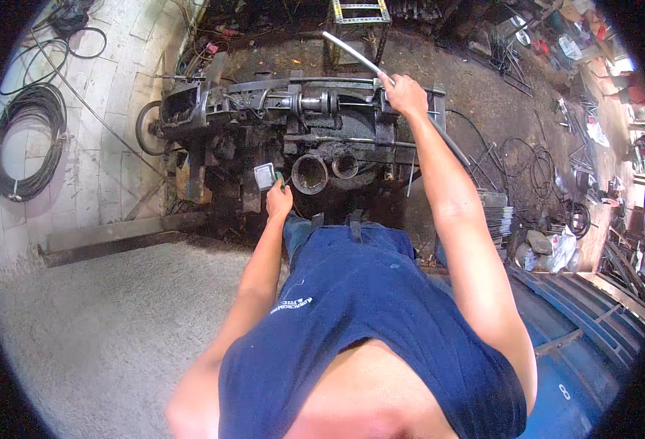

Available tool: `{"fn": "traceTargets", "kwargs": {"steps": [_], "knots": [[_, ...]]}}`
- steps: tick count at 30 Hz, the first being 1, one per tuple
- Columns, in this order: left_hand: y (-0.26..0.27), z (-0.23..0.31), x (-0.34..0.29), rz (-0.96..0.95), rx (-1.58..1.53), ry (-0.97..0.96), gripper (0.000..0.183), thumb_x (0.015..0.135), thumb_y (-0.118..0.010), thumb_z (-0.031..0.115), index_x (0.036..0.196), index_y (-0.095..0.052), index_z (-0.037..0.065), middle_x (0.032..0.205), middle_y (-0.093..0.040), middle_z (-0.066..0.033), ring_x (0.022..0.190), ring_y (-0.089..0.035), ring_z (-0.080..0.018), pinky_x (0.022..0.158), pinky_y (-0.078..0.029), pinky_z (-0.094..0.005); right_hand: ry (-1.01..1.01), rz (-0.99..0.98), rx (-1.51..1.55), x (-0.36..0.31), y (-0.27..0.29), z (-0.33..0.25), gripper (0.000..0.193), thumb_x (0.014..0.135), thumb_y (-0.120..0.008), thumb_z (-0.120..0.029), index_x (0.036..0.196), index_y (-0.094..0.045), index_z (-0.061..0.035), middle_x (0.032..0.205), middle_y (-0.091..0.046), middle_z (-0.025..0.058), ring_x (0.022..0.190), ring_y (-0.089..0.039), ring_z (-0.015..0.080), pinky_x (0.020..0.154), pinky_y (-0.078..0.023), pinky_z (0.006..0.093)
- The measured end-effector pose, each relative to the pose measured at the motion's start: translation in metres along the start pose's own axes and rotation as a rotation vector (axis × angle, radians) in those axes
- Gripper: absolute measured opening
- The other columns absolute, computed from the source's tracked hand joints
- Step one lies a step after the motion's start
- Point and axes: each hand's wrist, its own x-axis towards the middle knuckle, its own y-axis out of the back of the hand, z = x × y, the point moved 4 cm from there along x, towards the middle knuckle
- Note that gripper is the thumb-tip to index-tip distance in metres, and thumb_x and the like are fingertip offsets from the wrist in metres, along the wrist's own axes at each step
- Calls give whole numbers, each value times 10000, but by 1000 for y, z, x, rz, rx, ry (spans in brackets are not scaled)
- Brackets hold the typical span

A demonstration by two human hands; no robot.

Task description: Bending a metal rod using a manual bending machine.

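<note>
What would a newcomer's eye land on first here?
Probably the long pale rod slanting across the top centre, gripped in the right hand above the grimy dark machine. Next, the square, pale-headed tool in the left hand, just left of the machine's two round openings. Then the big dark coil at far left.

Rod (351, 52): slim, straight, pale metallic grey. Gripped in the right hand (405, 95), held aslant over the right part of the machine (310, 103); one end juts free, up and left, past the machine's far edge. Other end unclear behind the forearm. Tool (264, 177): flat, squarish pale-grey head, green handle in the left hand (279, 200); head tilted up and left, at the machine's near side.
</note>
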Motion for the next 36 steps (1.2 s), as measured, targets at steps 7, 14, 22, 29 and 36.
{"fn": "traceTargets", "kwargs": {"steps": [7,14,22,29,36], "knots": [[2,4,-2,8,18,8,422,888,-604,263,1277,-604,101,1053,-676,-240,1005,-641,-421,857,-513,-487,10,5,3,-3,1,-8,669,942,-385,-622,1013,-703,-38,1079,-672,206,1033,-633,396,891,-486,508],[0,0,-2,40,8,-35,426,883,-611,268,1276,-603,105,1066,-670,-247,1011,-637,-425,865,-511,-485,1,42,-1,-1,-1,-1,670,942,-377,-623,1040,-699,-44,1072,-676,209,1031,-635,394,899,-485,503],[-2,-1,3,-12,23,8,447,884,-605,277,1294,-594,98,1082,-667,-249,1018,-639,-417,877,-511,-480,15,23,11,1,-4,-1,673,939,-387,-627,1024,-708,-42,1082,-672,217,1022,-638,394,896,-486,504],[3,10,-1,16,55,-9,435,883,-602,278,1271,-612,81,1098,-664,-249,1021,-640,-414,892,-508,-477,1,23,-3,-2,-1,-8,671,943,-385,-622,1025,-708,-39,1084,-673,209,1027,-639,386,902,-490,497],[-2,-2,2,30,13,-32,438,884,-603,281,1277,-611,87,1092,-668,-244,1020,-641,-415,892,-509,-477,-21,8,3,0,0,-2,677,937,-391,-627,1027,-702,-32,1088,-670,210,1040,-632,384,904,-488,497]]}}
